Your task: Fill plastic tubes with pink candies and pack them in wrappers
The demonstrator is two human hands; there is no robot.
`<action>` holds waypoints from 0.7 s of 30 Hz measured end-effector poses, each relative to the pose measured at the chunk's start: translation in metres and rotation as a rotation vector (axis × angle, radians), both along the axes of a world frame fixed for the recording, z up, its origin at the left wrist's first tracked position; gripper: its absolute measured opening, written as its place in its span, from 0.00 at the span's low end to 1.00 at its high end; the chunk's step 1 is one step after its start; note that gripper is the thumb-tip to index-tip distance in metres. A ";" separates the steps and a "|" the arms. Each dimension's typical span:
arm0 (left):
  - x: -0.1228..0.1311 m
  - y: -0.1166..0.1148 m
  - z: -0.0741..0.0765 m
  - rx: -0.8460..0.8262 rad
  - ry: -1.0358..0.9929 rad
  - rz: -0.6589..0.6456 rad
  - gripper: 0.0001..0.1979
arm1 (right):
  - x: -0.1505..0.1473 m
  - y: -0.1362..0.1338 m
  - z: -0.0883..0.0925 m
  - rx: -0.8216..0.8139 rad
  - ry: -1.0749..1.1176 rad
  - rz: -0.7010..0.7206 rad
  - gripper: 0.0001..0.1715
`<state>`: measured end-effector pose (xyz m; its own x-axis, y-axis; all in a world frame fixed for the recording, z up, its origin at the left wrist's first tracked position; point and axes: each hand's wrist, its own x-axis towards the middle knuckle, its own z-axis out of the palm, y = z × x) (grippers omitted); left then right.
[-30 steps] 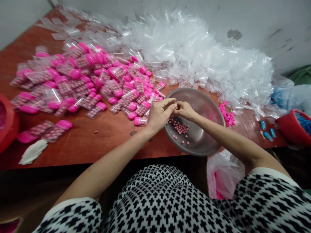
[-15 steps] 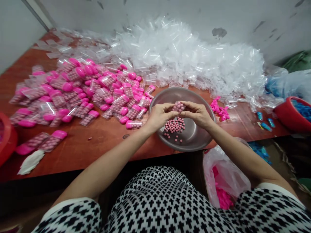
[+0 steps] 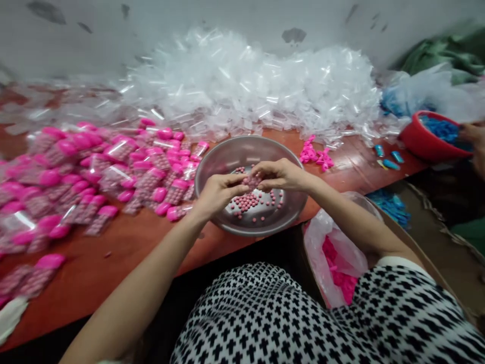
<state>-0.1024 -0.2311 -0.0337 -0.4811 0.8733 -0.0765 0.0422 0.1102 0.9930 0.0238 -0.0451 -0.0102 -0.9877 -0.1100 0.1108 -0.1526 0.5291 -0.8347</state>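
A small clear plastic container (image 3: 251,182) packed with pink balls sits between my two hands, above a grey metal bowl (image 3: 206,215). My left hand (image 3: 222,193) pinches it from the left with thumb and fingers. On the other side my right hand (image 3: 282,175) grips it with bent fingers, partly hiding it. Loose pink balls (image 3: 248,202) lie in the bowl under the hands, several scattered toward its right side. To the left spreads a heap of filled clear containers with pink caps (image 3: 146,184). Loose bright pink caps (image 3: 316,154) lie right of the bowl.
A big pile of clear empty containers (image 3: 235,81) runs along the wall. At right, another person's hand (image 3: 473,139) is at a red tub (image 3: 420,136) of blue pieces. Small blue containers (image 3: 390,164) lie nearby. A plastic bag (image 3: 314,242) with pink caps hangs below the table edge.
The view has swung to the right, and another person's hand has come in at the red tub. Inside the bowl, the loose balls are more spread out. Both hands still hold the container.
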 end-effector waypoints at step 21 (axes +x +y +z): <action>0.002 0.001 0.001 -0.050 -0.293 0.179 0.12 | 0.090 0.143 -0.061 0.644 -0.497 -1.322 0.20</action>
<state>-0.1002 -0.2299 -0.0327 -0.5777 0.7687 -0.2745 -0.2684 0.1387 0.9533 0.1134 0.0978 -0.0708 -0.3382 0.9405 0.0318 0.9097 0.3354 -0.2446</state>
